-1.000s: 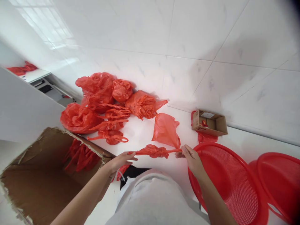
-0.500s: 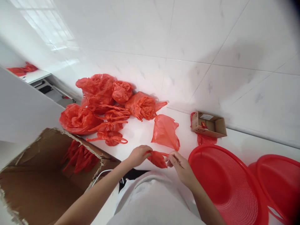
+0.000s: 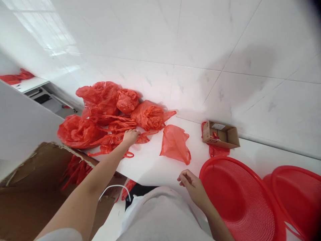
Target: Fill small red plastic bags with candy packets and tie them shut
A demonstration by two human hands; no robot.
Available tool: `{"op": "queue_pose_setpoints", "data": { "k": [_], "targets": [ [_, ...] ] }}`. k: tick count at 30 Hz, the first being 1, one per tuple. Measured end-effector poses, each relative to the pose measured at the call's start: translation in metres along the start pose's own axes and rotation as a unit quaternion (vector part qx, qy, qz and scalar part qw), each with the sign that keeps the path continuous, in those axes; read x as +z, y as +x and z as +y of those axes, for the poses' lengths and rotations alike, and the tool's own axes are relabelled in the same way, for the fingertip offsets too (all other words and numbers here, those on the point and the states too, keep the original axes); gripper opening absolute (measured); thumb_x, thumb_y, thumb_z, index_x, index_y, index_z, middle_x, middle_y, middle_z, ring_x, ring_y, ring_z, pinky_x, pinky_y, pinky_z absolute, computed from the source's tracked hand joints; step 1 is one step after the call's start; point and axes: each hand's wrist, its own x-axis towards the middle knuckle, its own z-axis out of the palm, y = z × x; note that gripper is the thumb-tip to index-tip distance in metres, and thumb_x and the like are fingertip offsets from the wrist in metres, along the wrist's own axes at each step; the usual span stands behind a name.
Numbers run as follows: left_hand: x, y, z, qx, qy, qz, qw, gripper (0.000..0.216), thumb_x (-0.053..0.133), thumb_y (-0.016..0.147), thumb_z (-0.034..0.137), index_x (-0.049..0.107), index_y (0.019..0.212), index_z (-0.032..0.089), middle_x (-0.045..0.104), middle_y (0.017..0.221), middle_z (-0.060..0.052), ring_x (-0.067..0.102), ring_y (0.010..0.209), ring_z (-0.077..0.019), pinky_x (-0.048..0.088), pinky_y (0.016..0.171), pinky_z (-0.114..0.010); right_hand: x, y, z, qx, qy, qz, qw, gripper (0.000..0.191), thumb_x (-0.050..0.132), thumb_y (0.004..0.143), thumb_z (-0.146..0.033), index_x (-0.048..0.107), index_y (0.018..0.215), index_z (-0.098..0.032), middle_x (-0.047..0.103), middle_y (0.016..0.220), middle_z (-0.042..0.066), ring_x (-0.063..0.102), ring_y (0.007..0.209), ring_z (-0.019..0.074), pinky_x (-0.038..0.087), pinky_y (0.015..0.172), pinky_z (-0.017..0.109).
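The small red bag point(image 3: 144, 138), earlier held between both hands, now lies at the left hand point(image 3: 131, 136), well apart from the emptied right hand point(image 3: 190, 183).

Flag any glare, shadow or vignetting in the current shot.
Head view: bright window-shaped glare, upper left of the wall; head view: soft shadow on that wall, above the small cardboard box; head view: upper-right corner darkens.

Indoor work room; can't tell if home or shop. Shiny white wall tiles point(image 3: 140, 30), long white table point(image 3: 147, 165), many red plastic bags point(image 3: 100, 100), red mesh basket point(image 3: 255, 197), big cardboard box point(image 3: 22, 207).
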Motion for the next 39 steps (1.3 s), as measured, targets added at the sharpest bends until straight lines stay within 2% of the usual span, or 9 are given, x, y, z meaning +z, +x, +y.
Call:
{"op": "queue_pose_setpoints", "data": {
  "k": [6, 13, 16, 22, 27, 30, 33, 36, 39],
  "targets": [
    [-0.009, 0.017, 0.004, 0.012, 0.026, 0.060, 0.998, 0.034, 0.043, 0.091, 0.022, 0.067, 0.114, 0.028, 0.059, 0.122, -0.011, 0.044, 0.121, -0.0314, 0.024, 0.107, -0.047, -0.002, 0.002, 0.008, 0.004, -0.015, 0.013, 1.000, 0.031, 0.046, 0.091, -0.051, 0.053, 0.082, -0.022, 0.062, 0.084, 0.002, 0.058, 0.077, 0.0166, 0.045, 0.073, 0.030],
    [0.018, -0.013, 0.058, 0.098, -0.013, 0.054, 0.994, 0.029, 0.046, 0.092, 0.027, 0.065, 0.113, 0.026, 0.059, 0.120, -0.008, 0.050, 0.113, -0.0265, 0.037, 0.099, -0.039, -0.002, 0.007, 0.009, 0.005, -0.012, 0.025, 1.000, 0.030, 0.046, 0.091, -0.049, 0.053, 0.081, -0.022, 0.062, 0.083, 0.002, 0.058, 0.076, 0.0168, 0.045, 0.073, 0.030],
    [0.025, -0.010, 0.076, 0.112, -0.034, 0.062, 0.991, 0.029, 0.048, 0.090, 0.028, 0.063, 0.115, 0.026, 0.058, 0.121, -0.007, 0.050, 0.114, -0.0250, 0.039, 0.099, -0.037, 0.001, 0.011, 0.000, 0.000, -0.017, 0.017, 1.000, 0.028, 0.045, 0.091, -0.046, 0.052, 0.080, -0.022, 0.061, 0.082, 0.002, 0.057, 0.076, 0.0165, 0.044, 0.073, 0.030],
    [0.004, 0.055, 0.073, 0.012, -0.059, 0.133, 0.989, 0.060, 0.048, 0.090, 0.029, 0.029, 0.146, 0.017, 0.038, 0.144, -0.017, 0.035, 0.134, -0.0297, 0.031, 0.109, -0.041, 0.009, 0.016, -0.005, 0.009, -0.020, 0.009, 1.000, 0.024, 0.046, 0.091, -0.042, 0.049, 0.077, -0.022, 0.061, 0.081, 0.001, 0.054, 0.075, 0.0160, 0.043, 0.071, 0.028],
    [-0.006, 0.111, 0.052, -0.109, -0.070, 0.099, 0.987, 0.104, 0.068, 0.074, 0.048, 0.007, 0.151, 0.013, 0.018, 0.152, -0.029, 0.024, 0.138, -0.0468, 0.033, 0.104, -0.056, 0.010, 0.024, 0.010, 0.022, -0.020, 0.011, 0.999, 0.023, 0.045, 0.090, -0.041, 0.048, 0.077, -0.022, 0.060, 0.078, 0.001, 0.054, 0.073, 0.0163, 0.043, 0.069, 0.028],
    [-0.002, 0.138, 0.042, -0.153, -0.072, 0.056, 0.984, 0.112, 0.076, 0.063, 0.053, 0.012, 0.150, 0.024, 0.009, 0.155, -0.028, 0.026, 0.134, -0.0552, 0.038, 0.094, -0.062, 0.006, 0.033, 0.021, 0.032, -0.028, 0.014, 0.999, 0.024, 0.044, 0.090, -0.042, 0.048, 0.077, -0.023, 0.061, 0.078, 0.001, 0.054, 0.072, 0.0162, 0.043, 0.069, 0.028],
    [0.001, 0.161, 0.035, -0.158, -0.068, 0.033, 0.984, 0.100, 0.075, 0.064, 0.051, 0.024, 0.146, 0.024, 0.008, 0.156, -0.027, 0.036, 0.129, -0.0529, 0.041, 0.093, -0.059, 0.001, 0.046, 0.032, 0.042, -0.050, 0.019, 0.998, 0.024, 0.043, 0.090, -0.043, 0.048, 0.077, -0.023, 0.061, 0.076, 0.001, 0.054, 0.071, 0.0163, 0.043, 0.068, 0.028],
    [0.000, 0.175, 0.031, -0.140, -0.062, 0.021, 0.988, 0.070, 0.067, 0.071, 0.041, 0.044, 0.134, 0.020, 0.023, 0.151, -0.025, 0.054, 0.117, -0.0442, 0.044, 0.092, -0.052, -0.004, 0.063, 0.038, 0.048, -0.086, 0.058, 0.993, 0.025, 0.043, 0.090, -0.045, 0.052, 0.083, -0.024, 0.062, 0.085, 0.003, 0.058, 0.078, 0.0187, 0.046, 0.071, 0.030],
    [-0.006, 0.180, 0.024, -0.114, -0.061, 0.019, 0.991, 0.044, 0.059, 0.075, 0.027, 0.058, 0.118, 0.018, 0.045, 0.139, -0.021, 0.061, 0.108, -0.0382, 0.046, 0.091, -0.047, -0.008, 0.090, 0.043, 0.016, -0.144, 0.169, 0.975, 0.035, 0.048, 0.086, -0.044, 0.054, 0.115, -0.026, 0.056, 0.124, 0.009, 0.054, 0.113, 0.0259, 0.047, 0.089, 0.037]
  ]
}}
